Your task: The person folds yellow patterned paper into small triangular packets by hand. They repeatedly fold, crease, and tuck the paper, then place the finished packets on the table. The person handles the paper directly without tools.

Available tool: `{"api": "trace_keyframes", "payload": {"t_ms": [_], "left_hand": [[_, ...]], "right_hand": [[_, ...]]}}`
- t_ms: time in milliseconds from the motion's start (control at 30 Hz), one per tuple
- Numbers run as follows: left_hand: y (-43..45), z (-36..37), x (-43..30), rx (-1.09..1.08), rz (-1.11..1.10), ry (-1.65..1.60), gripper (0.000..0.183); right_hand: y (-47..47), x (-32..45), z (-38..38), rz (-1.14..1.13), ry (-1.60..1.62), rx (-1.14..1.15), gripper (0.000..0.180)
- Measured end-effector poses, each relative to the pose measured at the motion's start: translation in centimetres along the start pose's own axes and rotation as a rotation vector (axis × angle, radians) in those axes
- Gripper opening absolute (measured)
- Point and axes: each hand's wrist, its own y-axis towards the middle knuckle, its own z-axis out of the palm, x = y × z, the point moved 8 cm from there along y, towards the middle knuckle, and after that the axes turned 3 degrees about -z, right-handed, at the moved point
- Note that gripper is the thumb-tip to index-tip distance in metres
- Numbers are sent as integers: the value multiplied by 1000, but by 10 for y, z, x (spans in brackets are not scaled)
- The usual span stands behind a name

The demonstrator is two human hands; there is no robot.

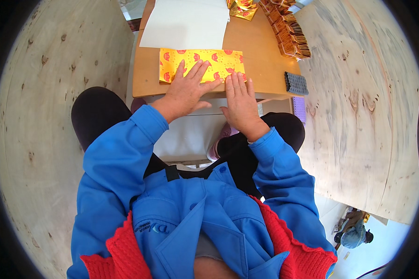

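Observation:
A stack of gold paper sheets (pixel 202 55) with red printed motifs lies flat at the near edge of a small wooden table (pixel 255 45). My left hand (pixel 186 89) rests on the paper's middle, fingers spread, with the thumb out past the table edge. Beside it, my right hand (pixel 240 99) lays its fingertips on the near right corner of the sheet, its palm over the edge. Neither hand grips anything. Behind the gold paper, touching or nearly touching it, lies a large white sheet (pixel 186 24).
Folded gold paper pieces (pixel 243 9) sit at the table's back. Banded bundles of folded paper (pixel 289 33) line its right side, with a grey textured pad (pixel 296 83) at the right corner. Plywood panels (pixel 356 87) flank me. Another person (pixel 355 235) is at lower right.

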Motion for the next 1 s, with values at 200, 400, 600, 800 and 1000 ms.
{"api": "trace_keyframes", "payload": {"t_ms": [200, 400, 600, 800, 1000], "left_hand": [[0, -1, -1, -20, 6, 7, 81], [-1, 1, 0, -22, 18, 0, 83], [-2, 0, 0, -38, 22, -8, 83], [-9, 1, 6, -20, 46, -20, 87], [-39, -1, 29, 92, -114, 15, 96]], "right_hand": [[-19, -26, -4, 119, -48, 31, 93], [-24, -32, -7, 203, -81, 20, 94], [-9, -9, -17, 9, 128, -165, 97], [-4, -6, -5, -27, 161, -84, 96], [-4, -5, -3, -10, 118, -79, 101]]}}
